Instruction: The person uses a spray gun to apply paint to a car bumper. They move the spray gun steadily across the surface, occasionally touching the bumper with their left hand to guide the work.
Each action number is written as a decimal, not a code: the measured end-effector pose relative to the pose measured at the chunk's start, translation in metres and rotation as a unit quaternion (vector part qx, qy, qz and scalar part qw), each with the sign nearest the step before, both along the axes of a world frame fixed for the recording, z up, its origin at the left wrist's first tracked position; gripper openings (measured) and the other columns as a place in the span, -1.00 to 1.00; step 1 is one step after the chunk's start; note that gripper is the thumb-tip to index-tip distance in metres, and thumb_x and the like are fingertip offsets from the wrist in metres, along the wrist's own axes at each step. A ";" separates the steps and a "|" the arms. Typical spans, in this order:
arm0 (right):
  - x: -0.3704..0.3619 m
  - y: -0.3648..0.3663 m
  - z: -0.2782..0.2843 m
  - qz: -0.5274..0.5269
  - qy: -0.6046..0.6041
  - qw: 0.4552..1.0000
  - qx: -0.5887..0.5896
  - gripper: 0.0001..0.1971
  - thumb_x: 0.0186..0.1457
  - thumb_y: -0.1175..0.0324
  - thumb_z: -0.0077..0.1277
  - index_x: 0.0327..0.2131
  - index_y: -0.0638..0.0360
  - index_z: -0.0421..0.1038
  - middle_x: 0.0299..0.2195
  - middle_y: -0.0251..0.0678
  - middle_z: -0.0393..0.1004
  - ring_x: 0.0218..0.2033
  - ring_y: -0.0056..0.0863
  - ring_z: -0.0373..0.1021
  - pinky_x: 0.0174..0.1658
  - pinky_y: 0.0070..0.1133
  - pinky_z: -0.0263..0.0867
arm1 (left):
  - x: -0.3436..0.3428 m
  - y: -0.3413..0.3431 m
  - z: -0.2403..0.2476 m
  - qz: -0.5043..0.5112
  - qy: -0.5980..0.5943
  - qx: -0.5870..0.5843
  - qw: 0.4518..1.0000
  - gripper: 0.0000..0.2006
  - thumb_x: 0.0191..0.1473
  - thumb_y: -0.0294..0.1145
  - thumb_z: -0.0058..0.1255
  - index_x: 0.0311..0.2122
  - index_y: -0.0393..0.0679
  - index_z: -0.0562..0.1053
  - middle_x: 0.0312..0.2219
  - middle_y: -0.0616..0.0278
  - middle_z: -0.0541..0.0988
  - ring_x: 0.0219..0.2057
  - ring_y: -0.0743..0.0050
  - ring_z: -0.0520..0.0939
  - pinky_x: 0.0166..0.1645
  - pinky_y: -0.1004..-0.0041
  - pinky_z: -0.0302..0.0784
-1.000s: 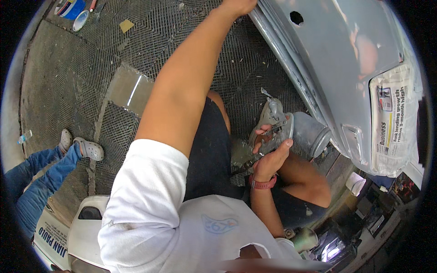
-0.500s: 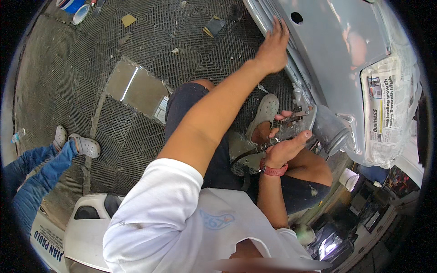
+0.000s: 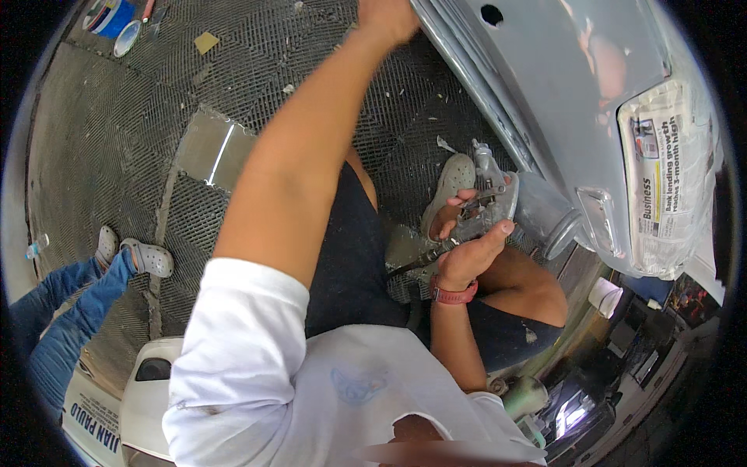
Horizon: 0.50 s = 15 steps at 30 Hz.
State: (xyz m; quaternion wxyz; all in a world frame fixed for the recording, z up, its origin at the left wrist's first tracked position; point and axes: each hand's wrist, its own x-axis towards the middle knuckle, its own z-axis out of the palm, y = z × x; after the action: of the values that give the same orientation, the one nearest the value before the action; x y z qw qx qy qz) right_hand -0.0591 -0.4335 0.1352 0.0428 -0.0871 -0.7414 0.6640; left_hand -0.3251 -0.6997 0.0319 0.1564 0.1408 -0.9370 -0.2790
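Beneath you spreads the dark ribbed floor (image 3: 85, 163), and to your right a grey panel (image 3: 545, 86) slants down from the top edge, a round hole through its face. At far left, another person in blue jeans (image 3: 85, 303) and pale clogs (image 3: 153, 259) shows from the legs down. Newspaper (image 3: 661, 183) covers the panel's right side. Your spray gun (image 3: 490, 201) is between your bent right leg and the panel's lower edge — its clear cup (image 3: 551, 224) towards the panel, whether touching cannot be told. Your right hand (image 3: 471, 258) has its fingers wrapped round the gun, a red watch (image 3: 456, 294) on that wrist. Your left hand (image 3: 387, 22) reaches to the panel's upper left edge — its fingertips are out of sight, so you cannot tell how wide they are.
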 end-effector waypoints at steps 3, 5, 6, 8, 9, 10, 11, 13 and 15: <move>0.003 0.004 -0.002 -0.006 -0.016 1.000 -0.015 -0.17 0.52 -0.32 -0.41 0.28 0.38 0.33 -0.09 -0.06 0.61 -0.25 -0.39 0.57 -0.51 -0.55 0.41 | -0.030 -0.023 0.008 -0.051 -0.051 -0.011 0.997 -0.05 0.22 -0.32 0.08 0.59 -0.31 -0.11 0.59 -0.24 -0.07 0.56 -0.27 0.10 0.58 -0.08 0.13; 0.005 0.007 -0.001 -0.004 -0.025 1.000 -0.014 -0.18 0.53 -0.32 -0.41 0.22 0.39 0.38 -0.08 -0.06 0.61 -0.24 -0.39 0.57 -0.51 -0.55 0.41 | -0.035 -0.019 0.011 -0.071 -0.072 0.035 0.994 -0.07 0.21 -0.35 0.06 0.59 -0.32 -0.08 0.58 -0.26 -0.07 0.55 -0.30 0.11 0.56 -0.02 0.18; 0.005 0.007 -0.002 -0.002 -0.025 1.000 -0.016 -0.19 0.53 -0.31 -0.43 0.30 0.34 0.30 -0.09 -0.06 0.61 -0.24 -0.40 0.57 -0.53 -0.56 0.40 | -0.031 -0.012 0.010 -0.077 -0.094 -0.004 0.993 -0.09 0.19 -0.37 0.04 0.57 -0.39 -0.05 0.57 -0.30 -0.07 0.54 -0.33 0.13 0.55 0.04 0.23; 0.004 0.008 -0.003 -0.004 -0.025 1.000 -0.018 -0.19 0.54 -0.30 -0.45 0.47 0.22 0.16 -0.12 -0.07 0.61 -0.24 -0.41 0.57 -0.56 -0.58 0.37 | -0.019 0.003 0.007 -0.074 -0.050 -0.051 0.995 -0.11 0.20 -0.39 0.01 0.56 -0.44 -0.05 0.58 -0.31 -0.07 0.55 -0.31 0.12 0.56 0.01 0.22; 0.004 0.008 -0.004 -0.008 -0.023 1.000 -0.015 -0.19 0.54 -0.30 -0.45 0.46 0.23 0.17 -0.12 -0.07 0.61 -0.26 -0.41 0.57 -0.57 -0.58 0.37 | -0.013 0.010 0.005 -0.070 -0.027 -0.073 0.994 -0.12 0.21 -0.40 0.00 0.55 -0.46 -0.04 0.58 -0.31 -0.07 0.56 -0.30 0.11 0.56 0.00 0.21; 0.004 0.008 -0.005 -0.011 -0.022 1.000 -0.011 -0.18 0.54 -0.31 -0.45 0.45 0.24 0.18 -0.13 -0.07 0.61 -0.28 -0.41 0.57 -0.57 -0.58 0.36 | -0.008 0.017 0.004 -0.073 -0.042 -0.096 0.992 -0.14 0.23 -0.40 -0.02 0.55 -0.47 -0.04 0.58 -0.31 -0.07 0.57 -0.28 0.10 0.56 -0.01 0.19; 0.003 0.008 -0.006 -0.008 -0.017 1.000 -0.007 -0.18 0.54 -0.31 -0.44 0.45 0.25 0.19 -0.13 -0.07 0.61 -0.29 -0.41 0.56 -0.57 -0.58 0.36 | -0.003 0.026 0.001 -0.076 -0.057 -0.120 0.988 -0.16 0.25 -0.40 -0.04 0.55 -0.48 -0.03 0.58 -0.30 -0.07 0.57 -0.25 0.09 0.57 -0.02 0.18; 0.002 0.008 -0.008 -0.006 -0.021 1.000 -0.010 -0.18 0.54 -0.31 -0.44 0.43 0.26 0.21 -0.15 -0.06 0.62 -0.34 -0.41 0.55 -0.57 -0.58 0.36 | 0.005 0.044 -0.005 -0.086 -0.079 -0.150 0.982 -0.21 0.30 -0.40 -0.09 0.55 -0.48 -0.02 0.59 -0.29 -0.07 0.59 -0.20 0.06 0.57 -0.04 0.15; 0.001 0.010 -0.008 0.012 -0.024 0.999 -0.017 -0.20 0.54 -0.31 -0.43 0.33 0.31 0.28 -0.14 -0.06 0.62 -0.33 -0.42 0.55 -0.55 -0.58 0.37 | 0.015 0.067 -0.012 -0.097 -0.094 -0.160 0.978 -0.25 0.34 -0.39 -0.15 0.55 -0.45 -0.01 0.59 -0.27 -0.07 0.60 -0.16 0.03 0.58 -0.06 0.11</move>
State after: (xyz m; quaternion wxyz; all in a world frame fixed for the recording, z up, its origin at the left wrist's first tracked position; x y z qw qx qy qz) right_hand -0.0582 -0.4232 0.1272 0.0150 -0.0948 -0.7319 0.6746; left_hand -0.3106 -0.6325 0.0199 0.0607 0.0479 -0.9891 -0.1249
